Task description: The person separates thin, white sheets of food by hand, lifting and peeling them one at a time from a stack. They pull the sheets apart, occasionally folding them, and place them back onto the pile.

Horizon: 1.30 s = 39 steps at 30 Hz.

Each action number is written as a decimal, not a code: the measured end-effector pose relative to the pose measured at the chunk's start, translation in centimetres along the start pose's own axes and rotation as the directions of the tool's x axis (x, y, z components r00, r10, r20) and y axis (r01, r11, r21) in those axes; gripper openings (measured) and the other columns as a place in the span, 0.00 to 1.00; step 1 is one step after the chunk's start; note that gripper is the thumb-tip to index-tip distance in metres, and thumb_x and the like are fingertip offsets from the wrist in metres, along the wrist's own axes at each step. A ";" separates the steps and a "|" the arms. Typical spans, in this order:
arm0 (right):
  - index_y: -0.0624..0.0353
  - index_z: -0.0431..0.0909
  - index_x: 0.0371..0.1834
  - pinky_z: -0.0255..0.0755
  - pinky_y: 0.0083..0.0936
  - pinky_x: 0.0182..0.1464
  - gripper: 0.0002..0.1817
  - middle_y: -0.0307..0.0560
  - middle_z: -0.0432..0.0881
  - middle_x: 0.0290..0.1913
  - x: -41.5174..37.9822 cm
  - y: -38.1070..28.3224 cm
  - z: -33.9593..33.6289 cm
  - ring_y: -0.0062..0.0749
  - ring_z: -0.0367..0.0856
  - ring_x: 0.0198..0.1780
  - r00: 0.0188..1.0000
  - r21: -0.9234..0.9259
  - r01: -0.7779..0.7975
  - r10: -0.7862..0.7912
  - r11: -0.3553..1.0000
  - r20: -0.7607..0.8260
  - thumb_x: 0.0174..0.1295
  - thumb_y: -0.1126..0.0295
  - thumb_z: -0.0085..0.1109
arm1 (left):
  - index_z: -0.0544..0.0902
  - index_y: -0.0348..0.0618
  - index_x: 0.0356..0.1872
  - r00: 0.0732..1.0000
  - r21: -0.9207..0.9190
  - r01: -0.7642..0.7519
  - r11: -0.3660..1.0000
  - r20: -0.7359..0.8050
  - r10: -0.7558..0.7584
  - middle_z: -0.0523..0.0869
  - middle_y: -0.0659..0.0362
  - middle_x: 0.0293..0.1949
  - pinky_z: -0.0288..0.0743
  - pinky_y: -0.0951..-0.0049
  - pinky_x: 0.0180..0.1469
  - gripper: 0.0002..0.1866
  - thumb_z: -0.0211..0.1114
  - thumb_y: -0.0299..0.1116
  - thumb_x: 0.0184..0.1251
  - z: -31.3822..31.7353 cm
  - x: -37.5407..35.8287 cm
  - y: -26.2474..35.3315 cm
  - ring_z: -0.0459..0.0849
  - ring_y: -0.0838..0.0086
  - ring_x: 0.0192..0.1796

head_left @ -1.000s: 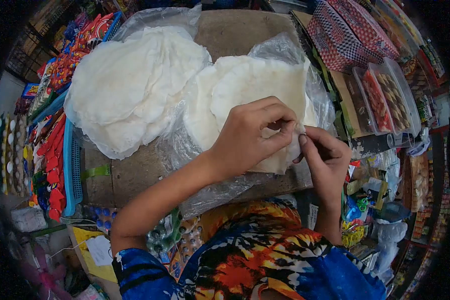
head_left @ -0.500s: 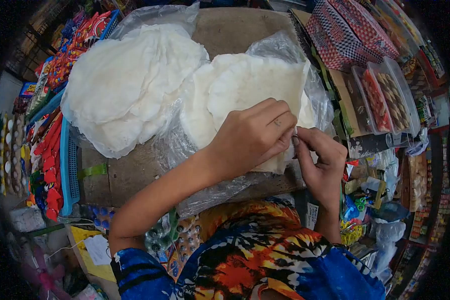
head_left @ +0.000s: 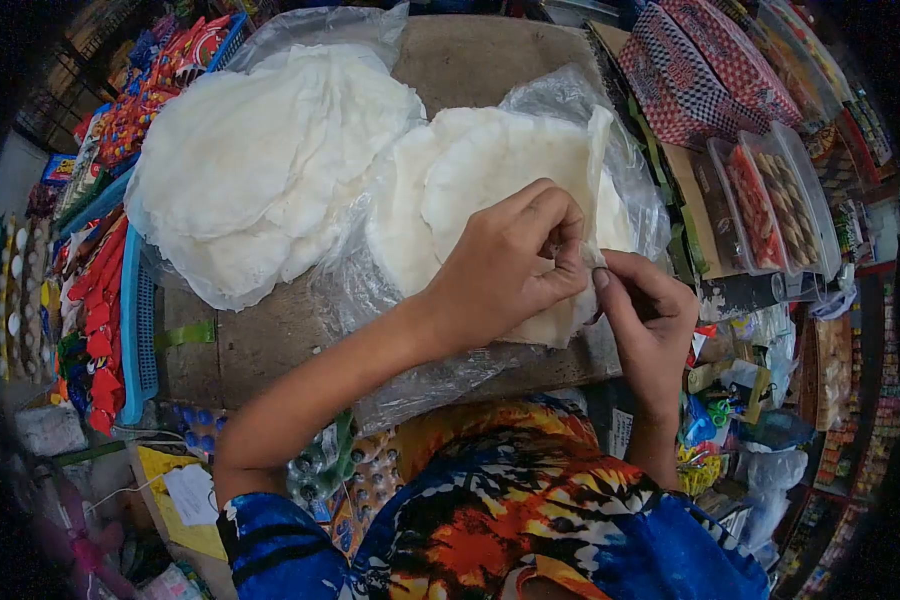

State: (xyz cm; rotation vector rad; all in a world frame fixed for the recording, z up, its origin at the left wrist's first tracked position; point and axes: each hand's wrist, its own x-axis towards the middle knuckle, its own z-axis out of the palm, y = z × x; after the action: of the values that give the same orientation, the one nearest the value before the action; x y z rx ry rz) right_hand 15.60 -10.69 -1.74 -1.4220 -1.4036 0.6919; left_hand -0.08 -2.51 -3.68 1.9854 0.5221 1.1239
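Two piles of thin, pale, round sheets lie on clear plastic over a brown board. The larger pile (head_left: pixel 260 170) is at the left, the smaller pile (head_left: pixel 500 160) right of centre. At the right edge of the smaller pile, one sheet's edge (head_left: pixel 597 165) stands raised. My left hand (head_left: pixel 520 255) is over that pile, thumb and fingers pinched on the near end of this edge. Close beside it, my right hand (head_left: pixel 650 305) pinches the same sheet with thumb and forefinger.
A blue basket (head_left: pixel 138 330) with red packets stands along the left. Clear plastic (head_left: pixel 430 385) spreads along the board's front. At the right are a checked bag (head_left: pixel 695 70) and a lidded box (head_left: pixel 785 205) of snacks. Egg racks and shelves line the sides.
The right edge of the top sheet has lifted into a narrow upright fold. My left hand's fingers have shifted slightly and curled more; my right hand has hardly moved.
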 end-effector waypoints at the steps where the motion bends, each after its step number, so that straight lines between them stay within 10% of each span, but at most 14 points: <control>1: 0.70 0.81 0.41 0.72 0.15 0.31 0.08 0.43 0.83 0.30 0.0 0.0 0.0 0.18 0.78 0.27 0.999 0.070 -0.045 0.045 0.997 -0.002 0.60 0.81 0.57 | 0.72 0.35 0.33 0.998 -0.051 0.062 0.997 -0.012 -0.063 0.75 0.57 0.32 0.79 0.74 0.40 0.09 0.65 0.25 0.57 0.0 0.0 0.1 0.78 0.74 0.35; 8: 0.70 0.81 0.43 0.72 0.15 0.30 0.09 0.43 0.83 0.32 0.0 0.6 -0.1 0.18 0.79 0.26 0.990 0.257 -0.132 0.141 0.957 -0.017 0.61 0.80 0.56 | 0.81 0.34 0.36 0.981 -0.198 0.184 0.963 -0.030 -0.194 0.81 0.57 0.37 0.82 0.75 0.41 0.06 0.64 0.23 0.59 0.0 0.3 0.9 0.82 0.76 0.40; 20: 0.69 0.81 0.39 0.71 0.16 0.29 0.07 0.44 0.83 0.29 0.2 0.6 0.7 0.19 0.80 0.26 0.981 -0.133 0.195 -0.196 0.972 0.003 0.57 0.82 0.57 | 0.81 0.34 0.34 0.998 0.158 -0.055 0.986 0.032 0.051 0.83 0.55 0.32 0.77 0.75 0.39 0.06 0.66 0.21 0.54 -0.6 -0.1 0.2 0.83 0.71 0.34; 27: 0.72 0.81 0.42 0.75 0.16 0.30 0.09 0.45 0.83 0.32 0.5 0.4 0.4 0.21 0.80 0.27 0.992 0.294 -0.121 0.123 0.948 0.014 0.60 0.81 0.57 | 0.82 0.33 0.37 0.986 -0.219 0.161 0.962 0.007 -0.164 0.83 0.55 0.34 0.78 0.77 0.40 0.06 0.65 0.24 0.59 -0.7 0.2 -0.5 0.84 0.73 0.35; 39: 0.71 0.81 0.41 0.73 0.15 0.29 0.08 0.41 0.83 0.29 0.2 0.8 0.6 0.19 0.80 0.25 1.000 0.059 -0.016 0.016 0.998 0.001 0.60 0.80 0.58 | 0.80 0.36 0.36 0.959 0.404 -0.282 0.870 0.096 0.266 0.81 0.54 0.34 0.79 0.69 0.37 0.09 0.66 0.25 0.54 -0.4 -0.4 0.2 0.83 0.60 0.34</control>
State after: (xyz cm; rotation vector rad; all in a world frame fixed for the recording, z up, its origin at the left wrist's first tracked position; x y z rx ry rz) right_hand 15.46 -10.21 -2.62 -1.3877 -1.3627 0.7381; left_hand -0.61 -2.71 -3.61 2.5100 0.4997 1.2186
